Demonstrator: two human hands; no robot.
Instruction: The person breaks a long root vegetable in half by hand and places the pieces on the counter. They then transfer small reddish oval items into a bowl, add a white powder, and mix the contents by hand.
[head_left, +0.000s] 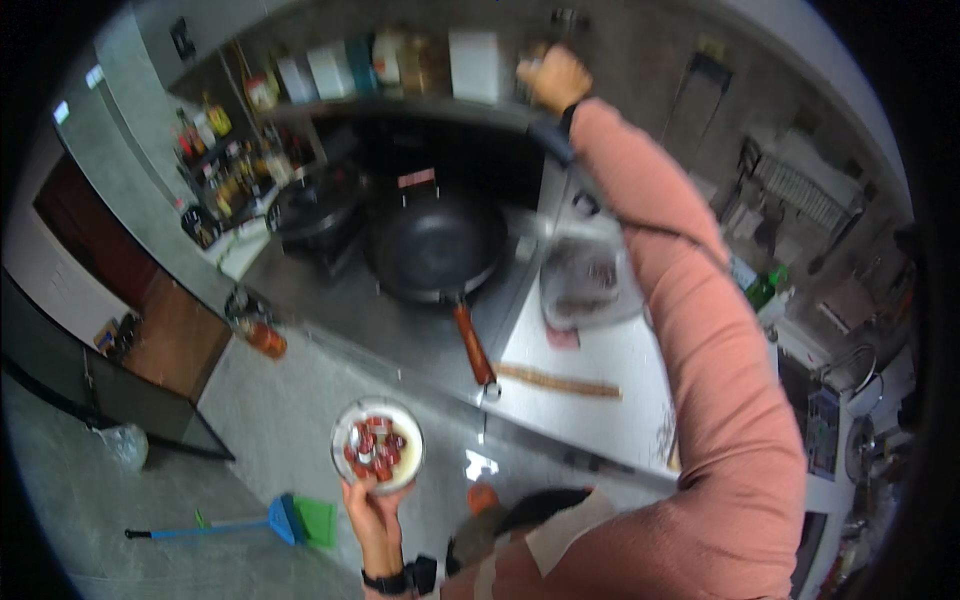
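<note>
My left hand [374, 515] holds a round, clear-rimmed bowl [409, 462] from below, out over the floor in front of the counter. Glossy dark red pieces [372, 440] and some pale liquid lie in the bowl. My right arm stretches up across the counter, and my right hand [558, 80] is closed at the wall shelf [400, 108]. Its fingers are curled around something whitish and blurred that I cannot make out. Below, a black wok [440, 245] with a wooden handle [474, 345] sits on the stove; its bottom looks bare.
A lidded dark pot [318, 205] stands left of the wok. Right of it are a clear plastic container [590, 285] with dark contents and a pair of wooden chopsticks [560, 380]. Seasoning bottles [245, 175] crowd the left corner. A blue broom [285, 518] and green dustpan [319, 522] lie below.
</note>
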